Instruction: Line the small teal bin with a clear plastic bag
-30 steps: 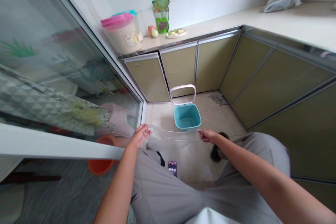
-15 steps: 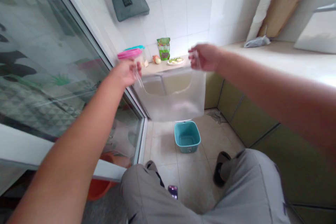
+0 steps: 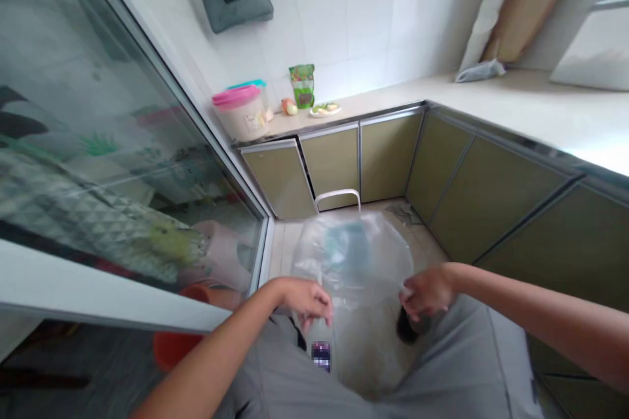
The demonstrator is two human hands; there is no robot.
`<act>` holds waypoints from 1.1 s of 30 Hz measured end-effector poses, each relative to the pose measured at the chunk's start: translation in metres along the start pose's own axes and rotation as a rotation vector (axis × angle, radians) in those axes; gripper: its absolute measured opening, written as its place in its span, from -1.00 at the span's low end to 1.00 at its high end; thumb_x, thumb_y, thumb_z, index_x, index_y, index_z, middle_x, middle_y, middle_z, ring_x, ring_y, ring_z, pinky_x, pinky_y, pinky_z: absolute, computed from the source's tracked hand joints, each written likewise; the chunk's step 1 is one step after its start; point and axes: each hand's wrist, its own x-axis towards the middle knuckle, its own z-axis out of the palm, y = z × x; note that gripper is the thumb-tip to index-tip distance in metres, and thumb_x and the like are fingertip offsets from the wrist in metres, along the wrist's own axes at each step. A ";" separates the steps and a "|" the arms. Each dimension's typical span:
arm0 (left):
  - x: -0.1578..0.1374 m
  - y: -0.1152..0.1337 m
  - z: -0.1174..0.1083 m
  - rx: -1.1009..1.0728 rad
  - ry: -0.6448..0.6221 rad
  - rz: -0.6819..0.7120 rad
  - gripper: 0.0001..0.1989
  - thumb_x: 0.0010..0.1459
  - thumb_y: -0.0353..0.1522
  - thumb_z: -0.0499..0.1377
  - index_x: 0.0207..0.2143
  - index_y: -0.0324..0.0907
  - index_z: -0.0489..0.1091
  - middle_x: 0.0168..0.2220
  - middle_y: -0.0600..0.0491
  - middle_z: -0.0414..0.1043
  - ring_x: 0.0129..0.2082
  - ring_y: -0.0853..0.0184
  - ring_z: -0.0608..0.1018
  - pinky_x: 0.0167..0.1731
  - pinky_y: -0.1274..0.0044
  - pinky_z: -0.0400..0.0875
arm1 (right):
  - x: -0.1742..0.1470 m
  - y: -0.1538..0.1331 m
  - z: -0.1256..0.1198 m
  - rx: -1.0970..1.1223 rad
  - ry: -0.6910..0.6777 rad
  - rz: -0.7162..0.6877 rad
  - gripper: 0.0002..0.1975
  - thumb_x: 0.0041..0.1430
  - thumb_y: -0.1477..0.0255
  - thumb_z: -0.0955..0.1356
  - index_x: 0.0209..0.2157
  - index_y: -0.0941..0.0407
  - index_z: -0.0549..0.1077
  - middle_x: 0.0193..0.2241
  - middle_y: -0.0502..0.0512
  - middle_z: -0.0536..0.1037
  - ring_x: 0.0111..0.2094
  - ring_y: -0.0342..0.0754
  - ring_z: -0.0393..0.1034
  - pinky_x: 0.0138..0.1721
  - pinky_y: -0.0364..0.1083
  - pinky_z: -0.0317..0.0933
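A clear plastic bag (image 3: 388, 252) is puffed out with air between my two hands, low over the floor. My left hand (image 3: 307, 300) is closed, fingers curled down at the bag's left edge. On the other side, my right hand (image 3: 427, 291) is closed around the bag's right edge, close to my knee. Through the film a teal bin (image 3: 346, 245) shows faintly on the tiles, its outline blurred. A white arched handle (image 3: 338, 194) rises behind the bag, in front of the cabinet doors.
A glass sliding door (image 3: 147, 144) stands on the left. Olive cabinets (image 3: 496, 190) line the back and right under a pale counter (image 3: 515, 101). It holds a pink-lidded container (image 3: 240, 108), an onion (image 3: 289, 107), a green pouch (image 3: 303, 86) and a small plate (image 3: 325, 111). A phone-like object (image 3: 322, 355) lies between my feet.
Both hands have swung down from counter height to knee level, holding the bag. It hung flat before and now billows, covering the teal bin. The view has shifted slightly.
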 end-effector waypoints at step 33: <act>0.013 0.095 -0.134 -0.258 0.795 0.065 -0.58 -0.01 -0.45 0.37 -0.03 -0.16 0.57 -0.12 -0.06 0.63 -0.66 0.58 0.25 -0.59 0.61 0.28 | 0.053 -0.054 -0.125 0.507 0.161 0.019 -0.93 0.40 0.45 0.29 -0.22 0.13 0.37 -0.60 -0.11 0.26 -0.70 -0.29 -0.09 -0.65 -0.23 -0.23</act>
